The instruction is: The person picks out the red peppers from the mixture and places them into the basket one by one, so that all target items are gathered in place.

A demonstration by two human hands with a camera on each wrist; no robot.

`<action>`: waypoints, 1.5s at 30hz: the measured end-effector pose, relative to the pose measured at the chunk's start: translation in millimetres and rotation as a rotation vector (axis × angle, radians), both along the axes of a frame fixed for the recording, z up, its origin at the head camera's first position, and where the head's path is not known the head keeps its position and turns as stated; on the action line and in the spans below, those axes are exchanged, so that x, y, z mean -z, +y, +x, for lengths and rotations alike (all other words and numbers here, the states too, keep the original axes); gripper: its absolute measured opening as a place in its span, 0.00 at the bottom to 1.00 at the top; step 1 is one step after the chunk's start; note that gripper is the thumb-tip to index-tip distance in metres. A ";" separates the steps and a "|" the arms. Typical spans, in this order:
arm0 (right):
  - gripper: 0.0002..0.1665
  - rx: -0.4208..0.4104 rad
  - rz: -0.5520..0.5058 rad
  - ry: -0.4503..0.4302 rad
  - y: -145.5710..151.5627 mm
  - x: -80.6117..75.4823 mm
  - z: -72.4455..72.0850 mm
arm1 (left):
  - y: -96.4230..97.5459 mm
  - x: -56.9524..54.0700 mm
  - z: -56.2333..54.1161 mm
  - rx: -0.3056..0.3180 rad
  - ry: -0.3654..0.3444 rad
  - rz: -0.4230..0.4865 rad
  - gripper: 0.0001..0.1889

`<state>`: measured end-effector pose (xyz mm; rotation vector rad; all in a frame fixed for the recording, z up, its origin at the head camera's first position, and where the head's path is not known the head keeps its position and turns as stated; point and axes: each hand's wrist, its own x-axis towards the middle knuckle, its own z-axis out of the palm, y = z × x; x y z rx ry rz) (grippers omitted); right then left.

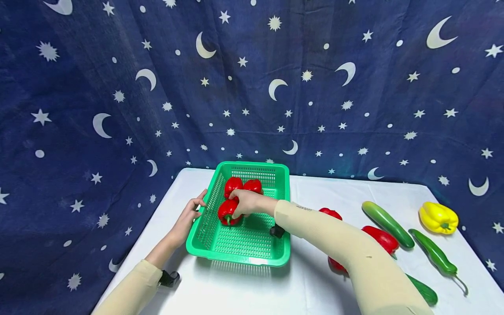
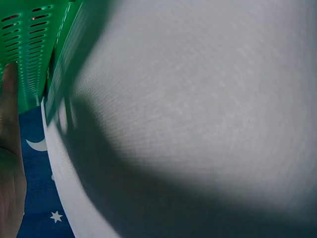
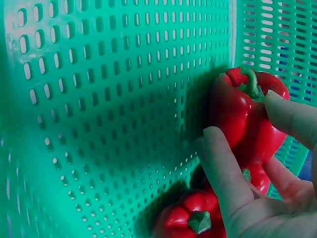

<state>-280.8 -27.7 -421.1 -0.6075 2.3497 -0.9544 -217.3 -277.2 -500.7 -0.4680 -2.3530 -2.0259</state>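
Observation:
A green plastic basket (image 1: 252, 261) stands on the white table. Inside it, my right hand (image 1: 249, 202) holds a red bell pepper (image 1: 228, 211), thumb on one side near the stem and fingers on the other. The right wrist view shows this held pepper (image 3: 247, 119) close to the basket's perforated wall. Two more red bell peppers, one at the left (image 1: 233, 185) and one beside it (image 1: 253, 186), lie farther back in the basket. My left hand (image 1: 185, 223) rests against the basket's left side, its fingers extended along the outer wall (image 2: 29, 54).
Right of the basket lie more red peppers (image 1: 382, 239), partly behind my right sleeve. Near them are a light green cucumber-shaped vegetable (image 1: 387, 223), a long green chili pepper (image 1: 435, 253), a dark green vegetable (image 1: 425, 289) and a yellow bell pepper (image 1: 438, 217). A starry blue curtain (image 1: 252, 87) hangs behind.

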 end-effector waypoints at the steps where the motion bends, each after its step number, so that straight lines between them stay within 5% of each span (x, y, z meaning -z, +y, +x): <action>1: 0.37 -0.001 0.001 0.007 0.1 0.0 -0.1 | -0.1 -0.1 0.1 0.001 0.003 -0.002 0.15; 21: 0.43 -0.022 0.036 0.074 3.0 2.7 0.5 | 3.0 0.1 0.6 0.010 -0.008 -0.005 0.15; 36: 0.41 -0.057 -0.054 0.004 32.5 -56.0 7.0 | 0.3 -0.2 -0.8 0.003 0.011 -0.014 0.15; 45: 0.39 -0.058 -0.024 0.119 71.5 -84.6 6.1 | 0.0 -0.1 -0.8 -0.007 -0.009 -0.020 0.15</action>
